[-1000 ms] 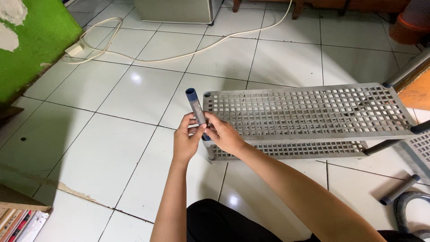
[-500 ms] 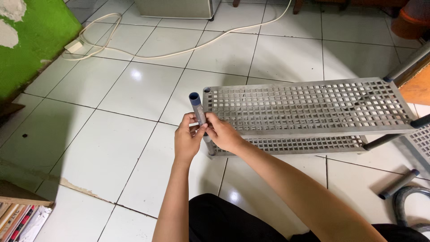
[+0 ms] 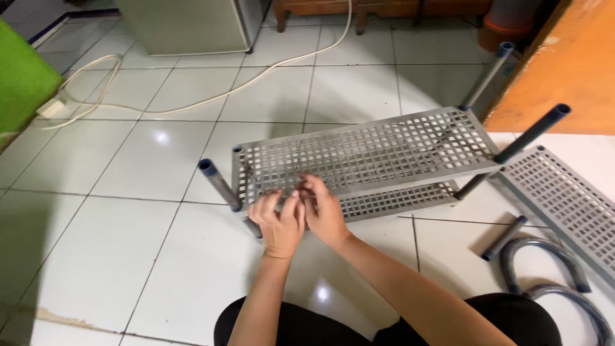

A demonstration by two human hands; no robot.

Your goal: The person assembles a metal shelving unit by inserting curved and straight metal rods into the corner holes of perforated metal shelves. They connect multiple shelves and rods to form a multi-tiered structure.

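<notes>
Both hands at the rack's near edge
Left hand (image 3: 278,221) and right hand (image 3: 325,214) rest curled on the grey rack (image 3: 365,154) on the floor; whether the fingers grip anything cannot be told.

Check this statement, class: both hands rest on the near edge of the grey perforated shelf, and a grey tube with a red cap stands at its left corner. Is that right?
Not quite. The head view shows the tube at the shelf's left corner has a blue cap, not red. The rest holds: the left hand and right hand both rest on the shelf's near edge.
</notes>
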